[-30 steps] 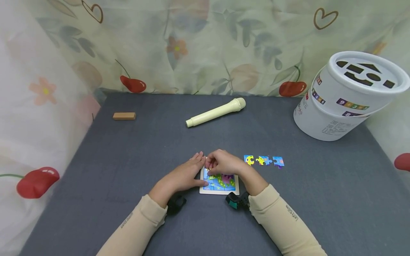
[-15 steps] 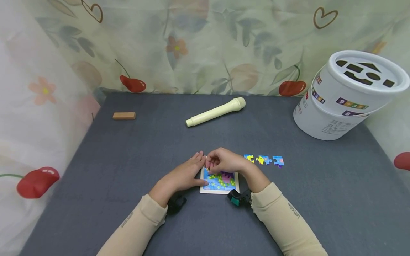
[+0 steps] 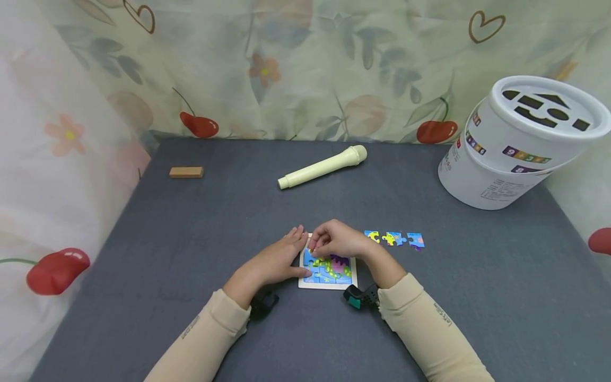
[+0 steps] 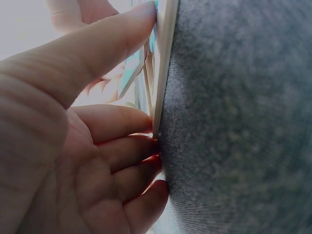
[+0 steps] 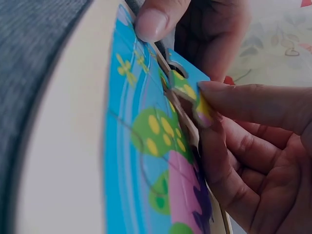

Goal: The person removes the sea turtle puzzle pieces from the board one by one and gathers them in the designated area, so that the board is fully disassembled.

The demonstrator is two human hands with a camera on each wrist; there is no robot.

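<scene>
A small jigsaw puzzle in a pale wooden frame [image 3: 328, 286] lies on the dark table, its lower part filled with blue, green and pink pieces. My right hand [image 3: 340, 240] pinches a puzzle piece [image 5: 184, 87] between thumb and fingers; the right wrist view shows it tilted above the puzzle's far part. My left hand [image 3: 277, 260] rests at the frame's left side, fingers straight, its thumb [image 5: 155, 23] on the puzzle's edge. To the right of the frame lie a blue-yellow piece [image 3: 372, 235], another yellow-blue piece [image 3: 393, 239] and a blue piece [image 3: 416, 240].
A cream toy microphone [image 3: 322, 168] lies toward the back. Farther left is a small wooden block [image 3: 186, 172]. A large white bucket [image 3: 506, 159] with shaped holes in its lid stands at the back right. Printed cloth hangs behind and at the sides.
My right hand has shifted slightly up and to the right, its wrist drawing a little away from the frame. The left hand stays in place.
</scene>
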